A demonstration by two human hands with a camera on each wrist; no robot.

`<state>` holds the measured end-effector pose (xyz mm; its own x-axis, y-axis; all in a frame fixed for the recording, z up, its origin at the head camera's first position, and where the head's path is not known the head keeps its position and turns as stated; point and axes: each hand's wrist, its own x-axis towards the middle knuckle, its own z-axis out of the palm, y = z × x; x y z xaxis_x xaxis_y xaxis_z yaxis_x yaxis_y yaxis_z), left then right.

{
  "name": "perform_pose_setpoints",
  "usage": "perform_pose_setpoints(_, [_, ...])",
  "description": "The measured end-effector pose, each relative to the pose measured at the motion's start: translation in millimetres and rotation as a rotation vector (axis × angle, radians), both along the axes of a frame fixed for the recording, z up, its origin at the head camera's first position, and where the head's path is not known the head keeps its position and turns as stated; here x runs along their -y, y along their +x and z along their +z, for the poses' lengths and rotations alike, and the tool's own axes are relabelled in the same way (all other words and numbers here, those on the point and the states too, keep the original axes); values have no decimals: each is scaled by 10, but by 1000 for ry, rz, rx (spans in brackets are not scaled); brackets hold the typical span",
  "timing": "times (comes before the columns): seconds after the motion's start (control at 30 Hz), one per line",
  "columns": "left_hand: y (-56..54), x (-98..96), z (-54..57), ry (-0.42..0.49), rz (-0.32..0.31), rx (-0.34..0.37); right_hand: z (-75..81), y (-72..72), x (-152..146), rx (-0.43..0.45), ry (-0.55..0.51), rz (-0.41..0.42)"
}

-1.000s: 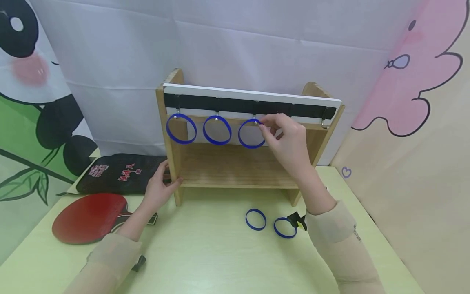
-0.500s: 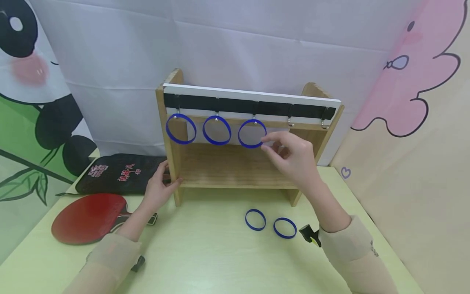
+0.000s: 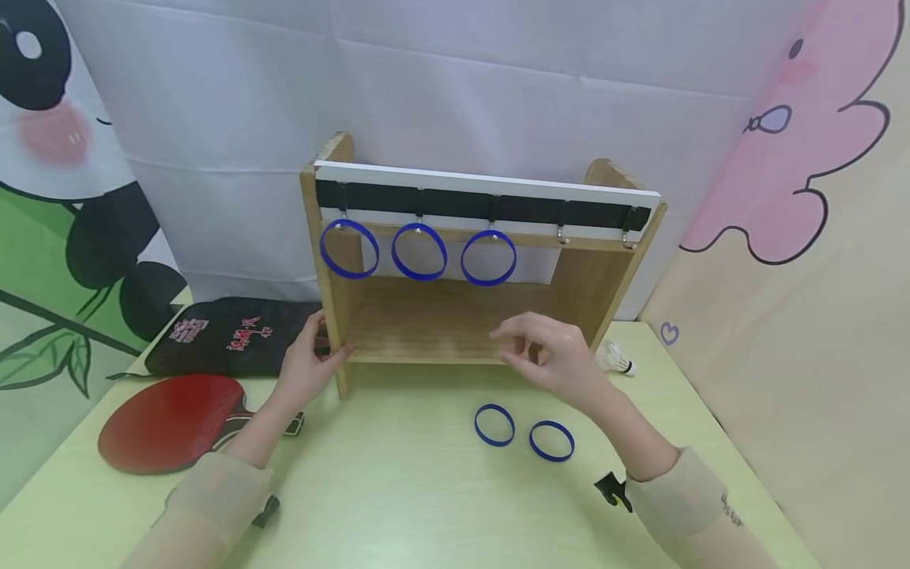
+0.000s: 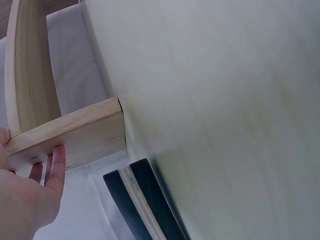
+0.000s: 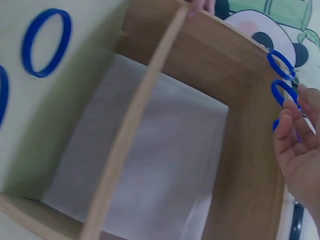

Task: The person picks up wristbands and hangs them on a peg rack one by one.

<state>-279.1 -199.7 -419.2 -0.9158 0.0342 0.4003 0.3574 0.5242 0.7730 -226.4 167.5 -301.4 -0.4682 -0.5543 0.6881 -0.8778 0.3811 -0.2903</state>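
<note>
a red table tennis paddle (image 3: 174,423) lies on the desk (image 3: 398,482), your left forearm (image 3: 266,427) crossing over its handle. behind it is a black case (image 3: 231,336) with red lettering, reaching up to the left side of the wooden rack (image 3: 426,316); your hand hides whether they touch. on the other side, a white shuttlecock (image 3: 617,358) lies near the rack, just beyond your right forearm (image 3: 633,435), which screens the rack's lower right corner in the head view. a pale cloth (image 3: 462,95) hangs behind everything.

your left hand (image 3: 306,367) grips the rack's left side panel, thumb in front, fingers against the outer face. your right hand (image 3: 550,348) is unladen, fingers loosely bent, in front of the shelf.

the blue rings are thin, plain bands. the left ring (image 3: 351,275), middle ring (image 3: 421,276) and right ring (image 3: 486,282) hang side by side from metal hooks under the rack's black strip (image 3: 455,204), with two more hooks (image 3: 562,239) to their right. two loose rings (image 3: 497,444) lie flat on the desk before the rack, apart from each other.
</note>
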Motion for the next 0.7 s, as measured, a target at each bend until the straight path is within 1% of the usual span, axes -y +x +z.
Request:
perform_pose_setpoints(0.17, [-1, -5, -1, 3, -6, -9, -303, -11, -29, 20, 79, 56])
perform_pose_setpoints(0.33, [-10, -7, -17, -6, 1, -9, -650, -13, -101, 59, 150, 67])
perform_pose_setpoints(0.43, [-8, -3, -16, -4, 6, -6, -825, -24, -146, 99, 200, 62])
perform_pose_setpoints(0.5, [-3, 0, -7, 0, 6, -7, -919, -39, -176, 129, 233, 58])
perform_pose_setpoints(0.6, [1, 0, 8, 4, 5, -8, -1021, -59, -223, 166, 286, 57])
perform_pose_setpoints(0.7, [4, -1, 14, 4, 7, -6, -1115, -92, -272, 168, 335, 73])
